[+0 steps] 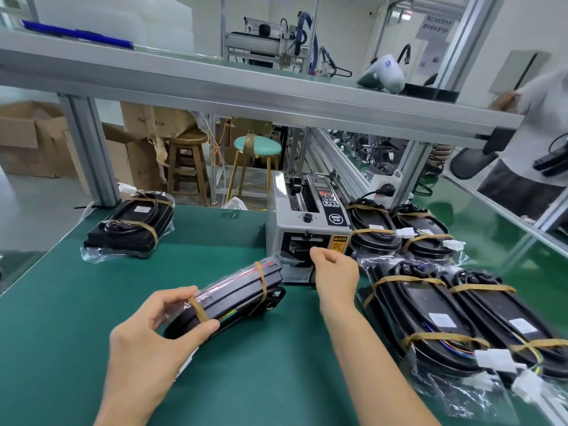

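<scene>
Your left hand (pixel 153 330) grips the near end of the bagged unit (pixel 236 293), with the thumb on the side nearest you and the fingers curled over the top beside a rubber band. The unit is tilted on edge over the middle of the worktop (pixel 92 302). Its far end points at the tape dispenser (pixel 307 222), which stands by the far edge.

Your right hand (pixel 335 272) is at the dispenser's mouth, fingers curled and thumb and forefinger drawn together as in a pinch. Clear tape would hardly show here, so I cannot tell whether a strip is between them.

This looks like the sealing step: you fetch a length of tape to close the bag's loose flap at the far end of the unit.

For the next move, pull the strip straight out towards yourself so that it comes away clean. Keep it off your other fingers and off the bag until it is lined up. Hold the unit steady with the flap folded flat, then press the tape across the fold.

Other bagged units (pixel 445 318) lie in rows along the right edge, and one more (pixel 132 226) lies at the far left corner. The sealed unit probably joins one of these groups.
</scene>
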Tool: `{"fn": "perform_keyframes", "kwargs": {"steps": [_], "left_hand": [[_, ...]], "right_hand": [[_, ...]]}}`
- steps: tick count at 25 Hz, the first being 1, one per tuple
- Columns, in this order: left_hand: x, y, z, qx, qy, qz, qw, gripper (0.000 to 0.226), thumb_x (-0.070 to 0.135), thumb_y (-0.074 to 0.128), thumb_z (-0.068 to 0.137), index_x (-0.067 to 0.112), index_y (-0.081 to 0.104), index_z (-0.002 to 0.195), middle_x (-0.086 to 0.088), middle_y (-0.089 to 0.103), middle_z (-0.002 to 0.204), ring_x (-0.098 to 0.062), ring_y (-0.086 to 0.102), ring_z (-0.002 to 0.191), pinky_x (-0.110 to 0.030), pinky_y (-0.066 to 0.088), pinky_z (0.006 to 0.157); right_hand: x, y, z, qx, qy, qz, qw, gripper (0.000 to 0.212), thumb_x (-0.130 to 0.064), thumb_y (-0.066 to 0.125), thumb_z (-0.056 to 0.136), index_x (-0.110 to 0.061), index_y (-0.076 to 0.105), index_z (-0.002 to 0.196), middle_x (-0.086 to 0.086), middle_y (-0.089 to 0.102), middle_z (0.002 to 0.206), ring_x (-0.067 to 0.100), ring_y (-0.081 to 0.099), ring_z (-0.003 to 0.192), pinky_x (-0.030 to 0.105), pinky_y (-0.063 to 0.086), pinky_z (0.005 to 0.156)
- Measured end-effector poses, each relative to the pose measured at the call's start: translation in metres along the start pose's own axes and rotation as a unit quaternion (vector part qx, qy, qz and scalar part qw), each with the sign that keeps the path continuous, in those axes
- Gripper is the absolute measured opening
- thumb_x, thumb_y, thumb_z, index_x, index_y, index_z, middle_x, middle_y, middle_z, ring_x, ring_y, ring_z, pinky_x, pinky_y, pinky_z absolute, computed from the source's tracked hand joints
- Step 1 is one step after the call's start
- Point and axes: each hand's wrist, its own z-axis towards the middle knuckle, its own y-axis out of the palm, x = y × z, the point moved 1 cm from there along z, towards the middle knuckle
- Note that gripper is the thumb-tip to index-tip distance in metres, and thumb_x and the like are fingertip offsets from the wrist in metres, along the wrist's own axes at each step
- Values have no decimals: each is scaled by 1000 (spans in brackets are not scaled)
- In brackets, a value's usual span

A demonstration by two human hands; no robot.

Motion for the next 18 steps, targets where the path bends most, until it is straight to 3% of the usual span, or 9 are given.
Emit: {"fn": "perform_keyframes", "kwargs": {"steps": [2, 4, 9, 12, 15, 18], "left_hand": [[3, 1, -2, 0, 3, 0, 1000, 55, 11, 91, 50, 47, 68, 84, 31, 68, 88, 17, 59, 84, 8, 35, 77], [4, 2, -3, 2, 3, -4, 1000, 56, 9, 91, 50, 47, 67, 84, 31, 68, 87, 17, 59, 83, 8, 35, 76], [6, 3, -4, -1, 11, -10, 1000, 51, 6, 90, 51, 40, 69, 82, 30, 68, 90, 16, 60, 84, 7, 35, 76], [6, 3, -5, 1, 8, -12, 1000, 49, 6, 90, 51, 38, 70, 83, 30, 68, 90, 16, 61, 84, 7, 35, 75], [9, 4, -8, 15, -1, -13, 1000, 51, 9, 91, 51, 41, 69, 83, 30, 68, 88, 14, 61, 83, 7, 36, 73], [12, 12, -14, 45, -8, -13, 999, 48, 9, 90, 52, 39, 68, 82, 30, 68, 83, 14, 62, 80, 7, 36, 69]], "right_hand": [[-1, 6, 3, 5, 23, 5, 1000, 24, -20, 69, 86, -13, 67, 63, 1, 72, 77, 30, 66, 92, 29, 48, 71], [-1, 11, 6, 14, 50, 18, 998, 20, -25, 73, 83, -26, 65, 65, -5, 70, 81, 22, 64, 92, 35, 49, 85], [-3, 21, 13, 47, 97, 81, 991, 15, -19, 77, 79, -22, 66, 69, -6, 65, 74, 20, 62, 85, 29, 43, 75], [-11, 18, 6, 25, 143, 153, 978, 16, -13, 73, 82, -20, 66, 69, -5, 62, 75, 18, 59, 82, 29, 45, 74], [-24, -5, -22, -103, 122, 179, 971, 6, -24, 75, 80, -21, 71, 77, -8, 64, 88, 8, 55, 82, 20, 37, 68], [-35, -16, -76, -290, -26, 126, 948, 20, -43, 80, 62, -28, 77, 75, -28, 53, 130, -16, 48, 115, 15, 32, 89]]}}
